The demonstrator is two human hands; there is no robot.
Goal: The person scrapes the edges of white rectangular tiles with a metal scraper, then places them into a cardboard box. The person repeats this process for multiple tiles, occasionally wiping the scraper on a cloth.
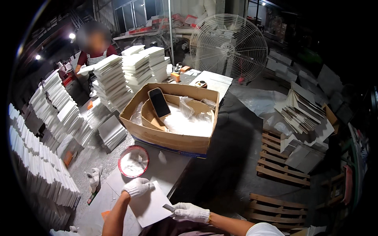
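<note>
Gripping a thin white square panel over the table's near edge, the white-gloved left hand has its fingers closed at the panel's eleven o'clock. At three o'clock, the white-gloved right hand pinches a small grey flat piece in narrowed fingers, against the panel's edge. From the panel, a round red-rimmed tub sits at eleven o'clock; at twelve, an open brown cardboard box bears a black phone. Farther, at eleven, rise white panel stacks, then a person in a checked apron; at one, a round wire-caged fan.
</note>
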